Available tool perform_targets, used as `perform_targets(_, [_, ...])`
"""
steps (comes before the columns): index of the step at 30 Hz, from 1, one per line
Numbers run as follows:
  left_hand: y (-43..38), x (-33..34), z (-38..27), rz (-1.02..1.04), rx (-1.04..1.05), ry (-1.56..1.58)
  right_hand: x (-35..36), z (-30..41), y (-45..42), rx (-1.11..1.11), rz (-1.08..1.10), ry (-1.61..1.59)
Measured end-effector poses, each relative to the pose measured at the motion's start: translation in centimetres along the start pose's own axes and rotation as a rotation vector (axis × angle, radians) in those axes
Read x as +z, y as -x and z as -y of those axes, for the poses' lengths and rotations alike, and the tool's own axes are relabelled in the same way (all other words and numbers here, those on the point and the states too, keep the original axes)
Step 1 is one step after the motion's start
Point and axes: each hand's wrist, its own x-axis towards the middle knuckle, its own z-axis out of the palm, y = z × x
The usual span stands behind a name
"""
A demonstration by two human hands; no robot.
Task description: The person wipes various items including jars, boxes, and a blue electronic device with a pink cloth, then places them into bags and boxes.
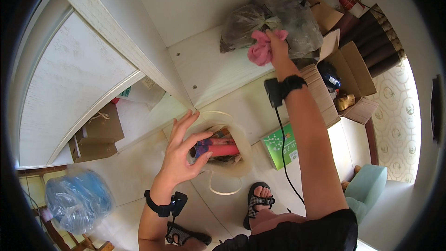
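My right hand (277, 47) grips a crumpled pink cloth (261, 49) at the upper middle, in front of a knotted grey plastic bag (240, 24) on the white cabinet base (209, 66). My left hand (184, 150) is raised with its fingers apart and nothing held, over the left edge of a cream bag (245, 146). That bag stands on the tiled floor with its top open and its two handles spread. Red and blue tubes (219, 149) and other small things lie inside it. Both wrists wear black straps with small boxes and cables.
Right of the cream bag are a green box (278, 146) and an open cardboard box (320, 94) with mixed things. A blue plastic-wrapped bundle (80, 200) is at lower left, below a white cabinet door (69, 87) and a brown box (101, 132). A light-blue stool (367, 184) is at right.
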Motion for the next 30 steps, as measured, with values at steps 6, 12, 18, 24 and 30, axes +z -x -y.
perform_targets(6, [1.4,0.3,0.7,-0.01,-0.046,-0.019,1.2,-0.3,-2.3,0.181,0.429,-0.305])
perform_targets(12, [2.0,0.5,1.0,-0.03,-0.061,-0.051,5.0,0.4,-0.8,0.06,0.117,-0.063])
perform_targets(18, [2.0,0.5,0.6,-0.043,-0.049,-0.059,4.0,-0.8,-2.4,0.051,0.189,-0.037])
perform_targets(24, [3.0,0.3,1.2,-0.048,-0.092,-0.064,3.1,0.0,-3.3,0.177,0.4,-0.308])
perform_targets(30, [3.1,0.6,1.3,-0.045,-0.096,-0.046,7.1,-0.6,-2.4,0.055,0.305,-0.076])
